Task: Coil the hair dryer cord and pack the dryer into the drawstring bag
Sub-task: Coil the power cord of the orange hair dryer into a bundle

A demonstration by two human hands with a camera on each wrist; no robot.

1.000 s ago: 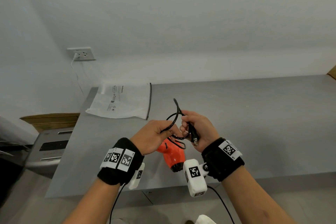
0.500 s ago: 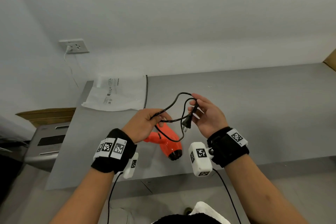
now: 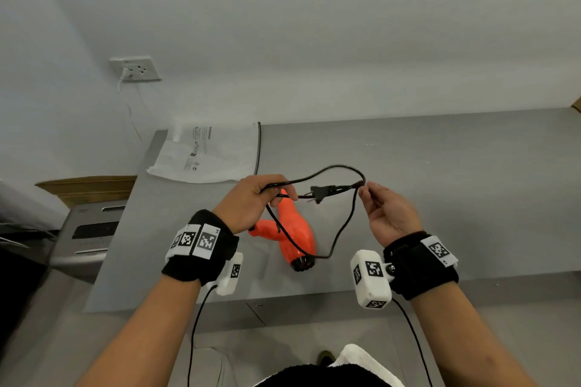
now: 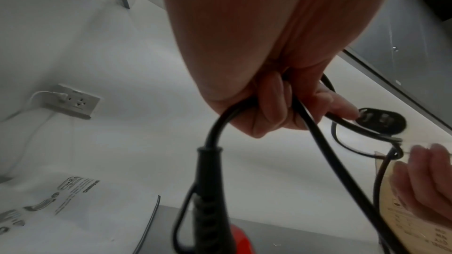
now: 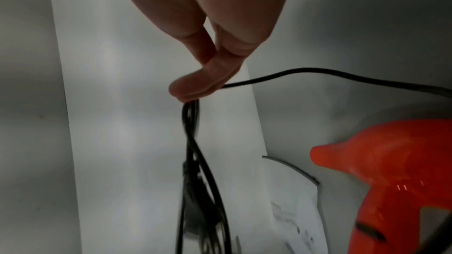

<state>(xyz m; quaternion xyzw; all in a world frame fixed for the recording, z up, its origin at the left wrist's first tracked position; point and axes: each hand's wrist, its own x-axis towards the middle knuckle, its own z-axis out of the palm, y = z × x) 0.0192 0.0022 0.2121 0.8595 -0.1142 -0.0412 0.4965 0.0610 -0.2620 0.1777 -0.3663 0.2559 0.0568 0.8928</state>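
the hands had been drawn apart, stretching the cord (image 3: 341, 231) into a wider loop. strands were gripped in the curled left hand (image 3: 251, 203); the bend was pinched by the right hand (image 3: 388, 214). the dryer (image 3: 294, 237) lay on the counter (image 3: 440, 198), beneath the hands.

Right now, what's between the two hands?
Head view: the plug hangs between left hand and right hand, on the black cord both hold.

a grey table (image 3: 440, 198) under the hands; a wall socket (image 3: 135, 68) up left, white plug in it
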